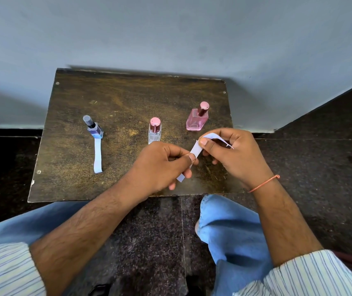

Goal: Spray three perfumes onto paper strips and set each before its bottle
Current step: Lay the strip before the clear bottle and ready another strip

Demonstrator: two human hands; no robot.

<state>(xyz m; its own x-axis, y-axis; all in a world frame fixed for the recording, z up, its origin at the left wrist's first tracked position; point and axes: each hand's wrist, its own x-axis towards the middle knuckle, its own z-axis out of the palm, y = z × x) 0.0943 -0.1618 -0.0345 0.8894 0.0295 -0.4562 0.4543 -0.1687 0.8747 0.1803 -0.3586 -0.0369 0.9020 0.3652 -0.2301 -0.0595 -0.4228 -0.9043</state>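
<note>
Three perfume bottles stand on a small dark wooden table [128,99]: a blue bottle [93,128] at the left, a clear bottle with a pink cap [155,130] in the middle, a pink bottle [197,118] at the right. One white paper strip [98,155] lies flat in front of the blue bottle. Above the table's front right part, my left hand [160,165] and my right hand [235,152] both pinch white paper strips [195,150], which bend between the thumbs. How many strips the hands hold is unclear.
The table stands against a grey wall [170,35] on a dark speckled floor [320,167]. My knees in blue jeans [230,227] sit just below the table's front edge.
</note>
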